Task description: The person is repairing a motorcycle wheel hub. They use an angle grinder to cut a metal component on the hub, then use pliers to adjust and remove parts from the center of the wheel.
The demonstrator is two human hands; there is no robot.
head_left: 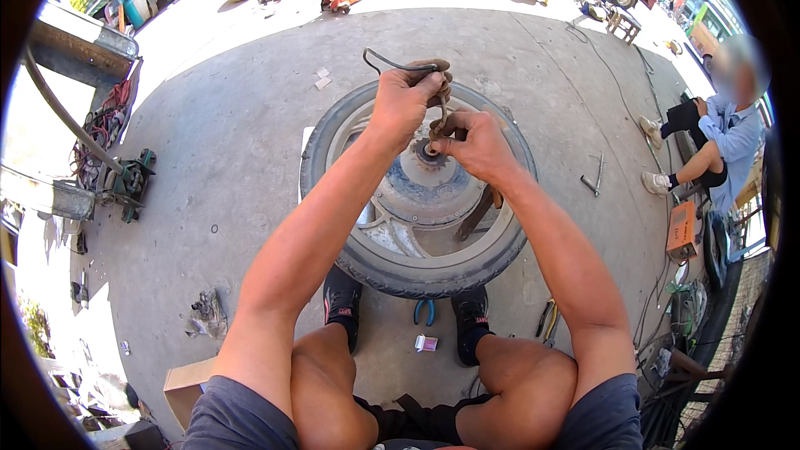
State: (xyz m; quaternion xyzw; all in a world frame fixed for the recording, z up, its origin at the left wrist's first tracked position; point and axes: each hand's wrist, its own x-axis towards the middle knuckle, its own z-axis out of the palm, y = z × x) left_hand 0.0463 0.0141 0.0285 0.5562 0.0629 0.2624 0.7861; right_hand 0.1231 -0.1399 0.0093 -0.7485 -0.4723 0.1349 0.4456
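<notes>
Head view: I observed both hands working above a wheel that lay flat, its side face upward, in front of the knees. The left hand (403,102) was clenched around a dark, flexible cable (393,61); a smooth, bent loop of it projected past the knuckles to the left. The right hand (482,147) grasped the cable lower down, between thumb and fingers, just above the hub's centre. I could not tell whether its fingertips touched the axle (430,148).

The hub (414,195) was a broad, domed disc of dull grey metal, scuffed and dusty, with a darker toothed ring at its middle. Around it ran a pale metal rim with wide spokes, enclosed by a black rubber tyre (421,285) with a grooved tread.

On the rough concrete floor (225,158), I noted blue-handled pliers (425,312) and a small pink-and-white box (426,342) between the shoes. A crumpled, translucent plastic bag (207,314) lay to the left.
</notes>
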